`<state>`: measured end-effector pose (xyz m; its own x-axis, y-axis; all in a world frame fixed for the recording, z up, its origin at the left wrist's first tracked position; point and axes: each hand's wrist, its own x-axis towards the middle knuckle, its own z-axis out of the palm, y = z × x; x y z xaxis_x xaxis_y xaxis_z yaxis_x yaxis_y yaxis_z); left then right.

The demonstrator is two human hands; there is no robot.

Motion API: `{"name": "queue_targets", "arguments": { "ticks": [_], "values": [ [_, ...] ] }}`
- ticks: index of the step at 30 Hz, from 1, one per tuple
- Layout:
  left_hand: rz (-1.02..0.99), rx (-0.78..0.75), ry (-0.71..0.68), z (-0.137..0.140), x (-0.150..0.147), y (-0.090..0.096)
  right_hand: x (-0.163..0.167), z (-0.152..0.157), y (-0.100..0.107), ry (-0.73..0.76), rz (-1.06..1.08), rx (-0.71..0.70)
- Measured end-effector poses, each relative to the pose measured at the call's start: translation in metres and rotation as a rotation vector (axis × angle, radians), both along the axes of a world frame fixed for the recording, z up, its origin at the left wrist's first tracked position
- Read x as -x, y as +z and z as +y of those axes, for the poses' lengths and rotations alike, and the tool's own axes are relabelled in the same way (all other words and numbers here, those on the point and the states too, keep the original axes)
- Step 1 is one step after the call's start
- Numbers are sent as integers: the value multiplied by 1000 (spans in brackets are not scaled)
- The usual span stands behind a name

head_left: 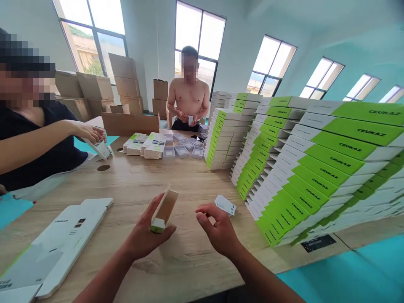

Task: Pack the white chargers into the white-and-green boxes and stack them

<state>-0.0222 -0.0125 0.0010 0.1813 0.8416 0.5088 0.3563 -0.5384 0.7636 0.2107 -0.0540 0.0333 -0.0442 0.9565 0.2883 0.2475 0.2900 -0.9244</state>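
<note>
My left hand (143,233) is wrapped round a slim white and green carton (164,208). The carton is tilted, its open end faces up, and its bare brown inside shows. To the right, my right hand (217,227) hovers over the table with its fingers curled and the thumb close to the index finger; nothing shows in them. Just beyond that hand lies a small pile of white printed cards (225,204). Flat, unfolded white cartons (67,229) lie in a stack to the left of my left hand.
Tall stacks of green and white boxes (303,176) line the table's right side. Printed packs (148,145) and small grey trays (186,147) stand at the back. One co-worker's hand (91,131) holds a carton at left; another person (189,97) stands behind the table.
</note>
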Motion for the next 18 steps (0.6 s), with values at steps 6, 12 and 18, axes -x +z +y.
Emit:
{"name": "queue_targets", "arguments": {
  "ticks": [6, 12, 18],
  "values": [
    [219, -110, -79, -7, -25, 11, 38, -32, 22, -127, -354, -562],
    [209, -29, 37, -25, -27, 29, 31, -25, 27, -110, -433, -991],
    [282, -85, -337, -39, -24, 49, 11, 5, 54, 32, -13, -114]
  ]
}}
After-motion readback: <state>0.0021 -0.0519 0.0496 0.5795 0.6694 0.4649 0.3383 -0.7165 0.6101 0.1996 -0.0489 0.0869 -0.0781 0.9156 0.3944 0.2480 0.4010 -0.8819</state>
